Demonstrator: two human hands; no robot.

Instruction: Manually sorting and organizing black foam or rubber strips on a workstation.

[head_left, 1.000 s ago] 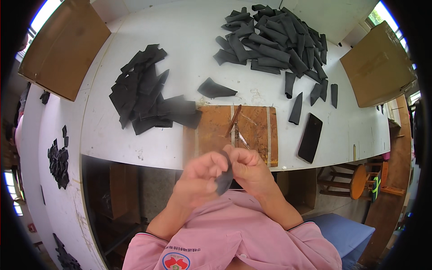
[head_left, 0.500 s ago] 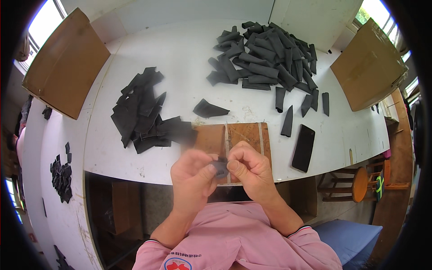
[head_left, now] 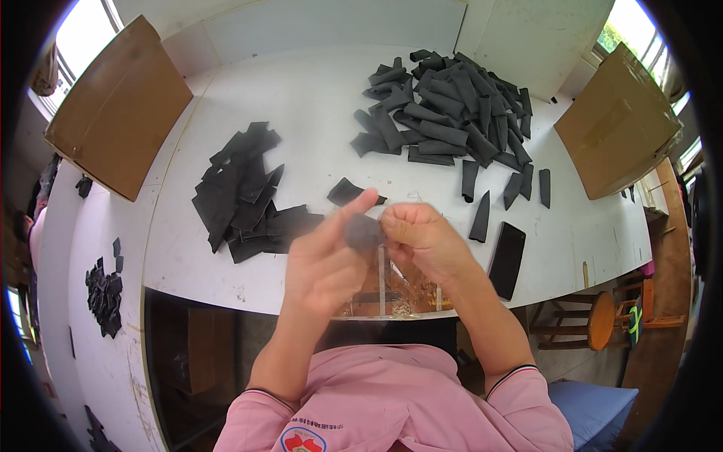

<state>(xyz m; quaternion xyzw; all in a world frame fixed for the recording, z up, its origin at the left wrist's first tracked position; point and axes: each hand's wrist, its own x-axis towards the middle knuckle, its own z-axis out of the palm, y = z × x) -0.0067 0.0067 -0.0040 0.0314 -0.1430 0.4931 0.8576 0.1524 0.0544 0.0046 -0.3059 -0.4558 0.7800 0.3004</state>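
Observation:
A small piece of black fabric (head_left: 364,232) is held up over the near edge of the table, its shape partly hidden by my fingers. My right hand (head_left: 423,235) pinches its right side between thumb and bent fingers. Against its left side is my left hand (head_left: 329,264), smeared by motion, with the index finger pointing up and the other fingers curled. Whether that hand grips the fabric I cannot tell. Below the hands lies a brown board (head_left: 407,282) with pale strips. Just beyond the left fingertip, a loose black piece (head_left: 345,191) rests on the table.
Flat black pieces (head_left: 239,192) form a pile on the left, and rolled black pieces (head_left: 444,113) a larger heap at the far right. A phone (head_left: 507,260) lies right of my hands. Cardboard boxes (head_left: 120,109) (head_left: 619,120) flank the white table (head_left: 301,98). A wooden stool (head_left: 600,320) stands at right.
Both hands have risen away from my body with the black piece between them. My left index finger has straightened upward. The view has shifted slightly.

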